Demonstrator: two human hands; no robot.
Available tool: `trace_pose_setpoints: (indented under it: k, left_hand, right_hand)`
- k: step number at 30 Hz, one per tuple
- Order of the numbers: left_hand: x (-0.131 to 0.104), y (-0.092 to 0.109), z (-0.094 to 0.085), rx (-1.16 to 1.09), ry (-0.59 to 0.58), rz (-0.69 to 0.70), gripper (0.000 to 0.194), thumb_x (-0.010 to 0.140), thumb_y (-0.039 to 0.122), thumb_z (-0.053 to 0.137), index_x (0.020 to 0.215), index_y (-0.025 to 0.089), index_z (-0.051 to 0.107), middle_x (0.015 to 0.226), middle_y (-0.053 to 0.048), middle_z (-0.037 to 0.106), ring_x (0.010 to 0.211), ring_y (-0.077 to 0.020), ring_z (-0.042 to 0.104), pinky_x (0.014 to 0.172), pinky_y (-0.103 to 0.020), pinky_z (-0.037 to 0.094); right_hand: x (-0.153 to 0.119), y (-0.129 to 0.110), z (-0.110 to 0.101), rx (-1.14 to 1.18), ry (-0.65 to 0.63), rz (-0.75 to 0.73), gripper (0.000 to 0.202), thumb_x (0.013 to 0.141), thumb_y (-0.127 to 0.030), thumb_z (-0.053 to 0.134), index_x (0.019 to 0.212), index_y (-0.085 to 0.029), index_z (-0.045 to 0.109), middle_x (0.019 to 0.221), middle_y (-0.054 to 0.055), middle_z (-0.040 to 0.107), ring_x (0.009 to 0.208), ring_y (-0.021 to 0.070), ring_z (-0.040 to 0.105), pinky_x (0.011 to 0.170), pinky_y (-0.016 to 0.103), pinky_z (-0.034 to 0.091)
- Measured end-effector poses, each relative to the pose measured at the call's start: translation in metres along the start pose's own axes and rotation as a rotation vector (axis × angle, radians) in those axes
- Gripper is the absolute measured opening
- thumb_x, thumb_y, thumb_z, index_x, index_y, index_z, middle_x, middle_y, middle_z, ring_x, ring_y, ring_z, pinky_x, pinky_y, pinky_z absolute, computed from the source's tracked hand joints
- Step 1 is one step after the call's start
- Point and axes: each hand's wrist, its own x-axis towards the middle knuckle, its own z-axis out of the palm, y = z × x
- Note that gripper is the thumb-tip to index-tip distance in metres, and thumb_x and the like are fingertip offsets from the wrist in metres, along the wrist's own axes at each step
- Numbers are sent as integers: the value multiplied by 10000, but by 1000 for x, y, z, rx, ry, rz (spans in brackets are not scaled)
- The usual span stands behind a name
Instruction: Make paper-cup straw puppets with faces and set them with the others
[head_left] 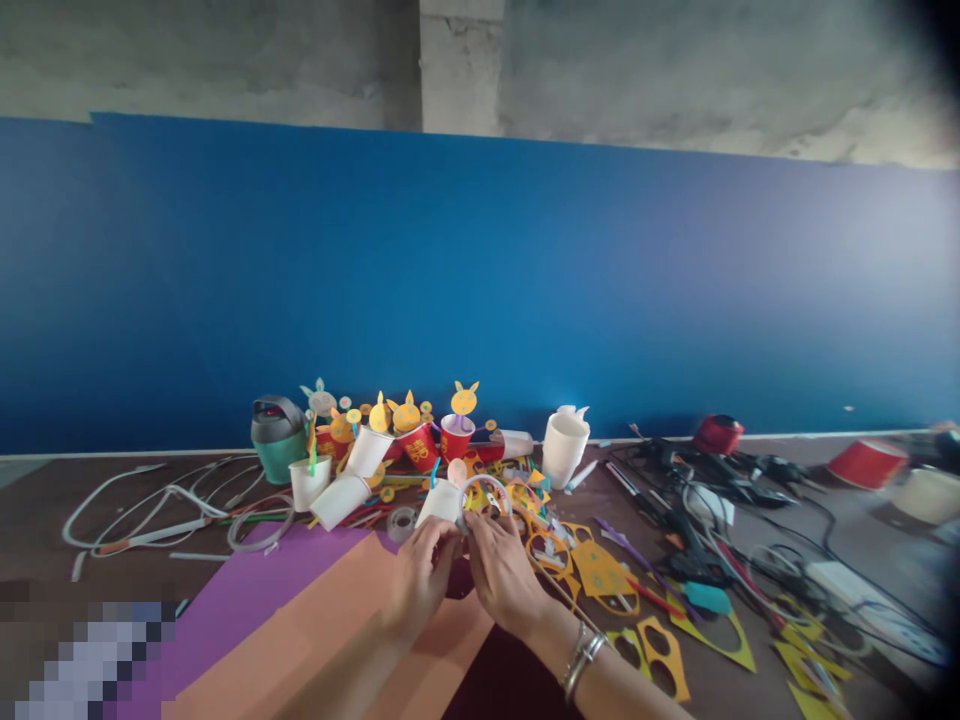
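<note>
At the bottom edge of the frame, two bare forearms reach up from the lower centre, the right one wearing a bracelet [583, 658] at the wrist. Just above, the left hand [421, 580] and the right hand [504, 572] meet in the lower middle of the frame, fingers curled together and pinched on a small white paper cup [441, 500] and a thin pale ring [485, 490] that arcs up from the fingertips; how each finger sits on these I cannot tell, since the pieces are small and partly covered. The hands hover over an orange sheet [315, 640] and a purple sheet [247, 590] spread on the desk [45, 520] in the lower left. To the right of the hands lie yellow cut-out scraps [600, 575] with round holes, and further right a teal-handled tool [706, 597] among black cables [750, 480]. Left of the hands a roll of clear tape [403, 522] rests on the desk, with looping white strips [150, 500] well to the left. Behind the hands, in the centre of the frame, stands a cluster of red and white cups topped with yellow animal faces [409, 425], a green jug [277, 438] at its left end and a tall white cup [564, 448] at its right end. At the far right sit a red bowl [868, 463] and a red round thing [718, 434]. Beyond all this rises a blue wall [480, 280], with bare grey concrete [225, 50] across the top of the frame.
</note>
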Motion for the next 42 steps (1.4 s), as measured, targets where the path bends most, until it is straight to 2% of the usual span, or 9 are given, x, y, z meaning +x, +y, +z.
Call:
trace_pose_setpoints:
  k: [9, 14, 18, 24, 28, 31, 33, 36, 42]
  left_hand:
    - [0, 3, 1, -17, -5, 9, 190, 909, 228, 435, 751, 199, 537, 722, -5, 567, 688, -148, 563, 659, -246, 446]
    - [5, -4, -7, -116, 121, -93, 160, 895, 305, 482, 798, 193, 544, 744, -12, 562, 707, -157, 562, 657, -246, 456]
    - [9, -11, -9, -229, 150, -166, 166, 865, 340, 523, 831, 181, 557, 723, -3, 558, 642, -144, 553, 597, -231, 460]
    - [8, -7, -7, -375, 73, -219, 170, 850, 341, 557, 842, 174, 585, 662, 21, 543, 596, -122, 528, 578, -213, 441]
    - [9, -5, -7, -418, 58, -259, 187, 838, 355, 575, 828, 168, 586, 627, 28, 529, 569, -113, 514, 545, -200, 414]
    - [10, 0, -8, -444, 61, -278, 190, 818, 354, 600, 811, 164, 590, 636, 26, 532, 569, -110, 508, 535, -196, 410]
    - [11, 5, -8, -467, 50, -293, 185, 809, 347, 613, 784, 165, 587, 641, 30, 523, 563, -102, 493, 516, -186, 400]
    - [11, 12, -8, -534, 11, -315, 190, 802, 337, 622, 731, 168, 573, 626, 42, 497, 547, -89, 476, 490, -171, 386]
    - [10, 18, -7, -618, -60, -300, 171, 809, 312, 618, 725, 163, 609, 635, 17, 579, 516, -88, 506, 475, -176, 402]
  right_hand:
    - [-1, -3, 7, 110, 121, 70, 317, 885, -113, 405, 1169, -173, 533, 977, 102, 682, 884, 228, 634, 825, 385, 445]
    - [4, 17, -5, 33, 283, 221, 311, 926, -171, 345, 1154, -141, 555, 910, 112, 691, 805, 230, 633, 782, 388, 469]
    - [8, 29, -17, -166, 181, 257, 317, 905, -140, 364, 1156, -136, 557, 936, 103, 683, 885, 237, 617, 884, 418, 405]
    - [6, 33, -6, -413, 14, 362, 246, 830, -103, 445, 970, -149, 642, 962, 129, 635, 941, 273, 568, 865, 402, 386]
    - [4, 34, -5, -438, 45, 401, 226, 768, -92, 515, 955, -146, 631, 958, 146, 617, 991, 314, 527, 888, 444, 362]
    - [7, 25, -11, -288, 144, 372, 155, 792, -128, 530, 925, -177, 593, 964, 116, 598, 980, 295, 519, 870, 433, 375]
    - [11, 14, -15, -63, 170, 274, 103, 822, -149, 524, 900, -199, 568, 940, 80, 590, 943, 250, 529, 850, 384, 401]
    - [13, 1, -17, 233, 180, 160, 154, 827, -138, 528, 957, -213, 559, 951, 59, 585, 924, 211, 537, 830, 337, 430]
    - [12, -1, -13, 313, 200, 125, 99, 817, -117, 547, 817, -206, 591, 936, 56, 587, 903, 206, 548, 841, 358, 427]
